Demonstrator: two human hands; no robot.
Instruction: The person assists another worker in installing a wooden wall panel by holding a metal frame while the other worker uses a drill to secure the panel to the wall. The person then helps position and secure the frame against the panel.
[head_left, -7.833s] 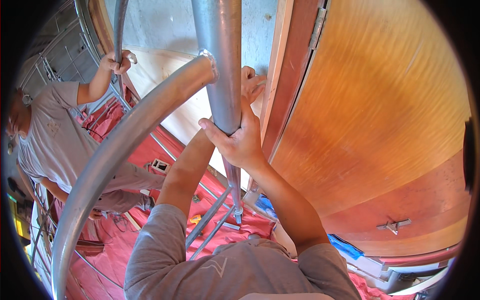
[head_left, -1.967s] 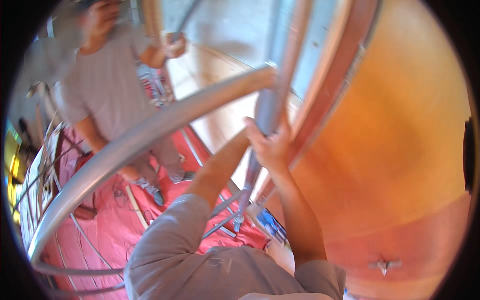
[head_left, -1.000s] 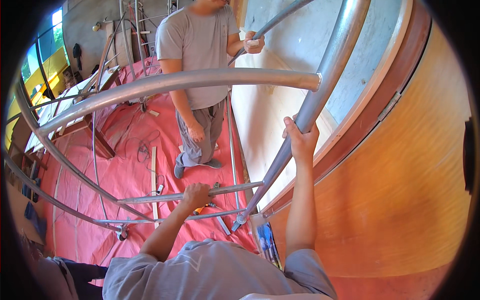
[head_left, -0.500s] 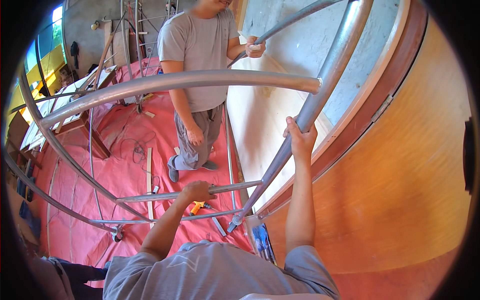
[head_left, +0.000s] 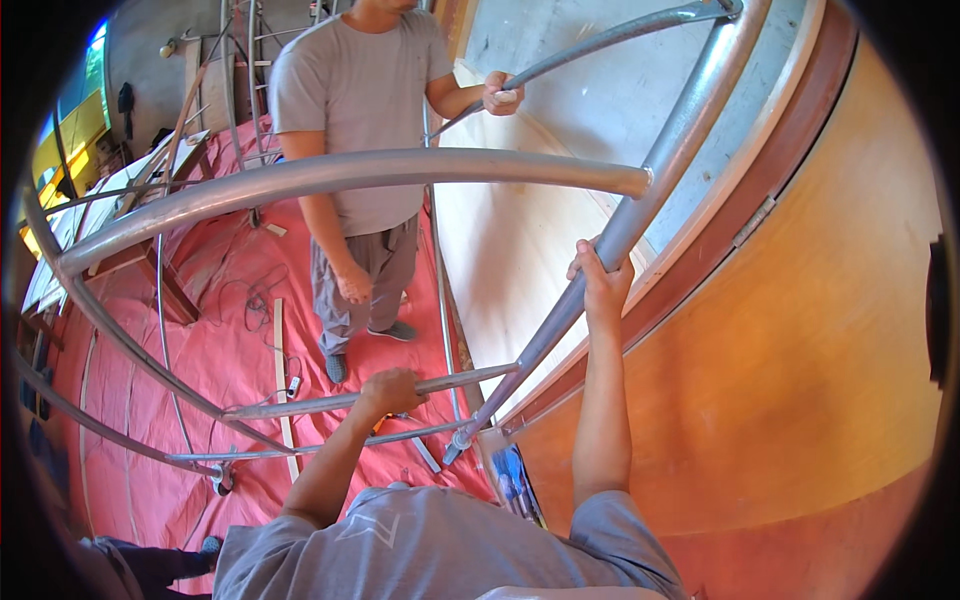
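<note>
A rolling scaffold frame of grey metal tubes [head_left: 350, 172] stands in front of me, with a caster [head_left: 222, 482] at its lower left foot. My left hand [head_left: 390, 391] is wrapped round a low horizontal rung. Higher up on the right, my right hand [head_left: 604, 284] grips the thick slanting upright, its thumb along the tube. Past the frame, a person in a grey shirt [head_left: 345, 90] stands with one hand [head_left: 500, 95] at a curved upper tube, fingers round a small pale piece I cannot make out.
An orange-brown wooden panel [head_left: 740, 400] with a hinged edge is close on my right. Red sheeting [head_left: 240, 370] covers the floor, bearing a wood strip [head_left: 280, 350], a cord and a partly hidden yellow tool [head_left: 379, 422]. Another person's dark-trousered leg [head_left: 150, 565] shows at lower left.
The frame and background have shifted slightly left in view. The person beyond has brought their feet together into a more upright stance. Both my hands keep their grips.
</note>
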